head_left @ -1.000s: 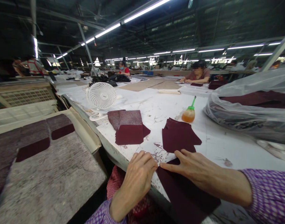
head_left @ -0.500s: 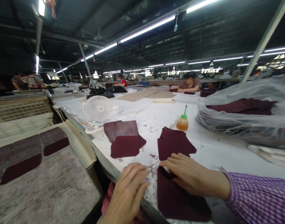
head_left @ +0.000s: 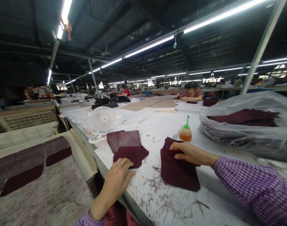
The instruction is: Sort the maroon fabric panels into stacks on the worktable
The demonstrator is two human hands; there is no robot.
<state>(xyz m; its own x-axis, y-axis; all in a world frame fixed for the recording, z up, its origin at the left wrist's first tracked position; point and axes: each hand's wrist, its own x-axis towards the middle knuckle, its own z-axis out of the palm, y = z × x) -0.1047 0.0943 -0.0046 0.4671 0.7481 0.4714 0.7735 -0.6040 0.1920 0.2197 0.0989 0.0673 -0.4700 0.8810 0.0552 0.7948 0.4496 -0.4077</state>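
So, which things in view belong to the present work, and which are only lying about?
Likely in use:
Right maroon stack, under the right hand
Left maroon stack, left hand at its near edge

Apparently lying about:
White fan
Green-capped bottle, though its role is unclear

Between the left stack of maroon pieces (head_left: 131, 153) and the right stack (head_left: 178, 175), we have a lane of bare bench (head_left: 151, 186) (streaked with marks). Beyond the left stack, the upright fan (head_left: 102, 119) blocks us; behind the right, the bottle (head_left: 185, 135) and bulky plastic bag (head_left: 258, 139) crowd our reach.
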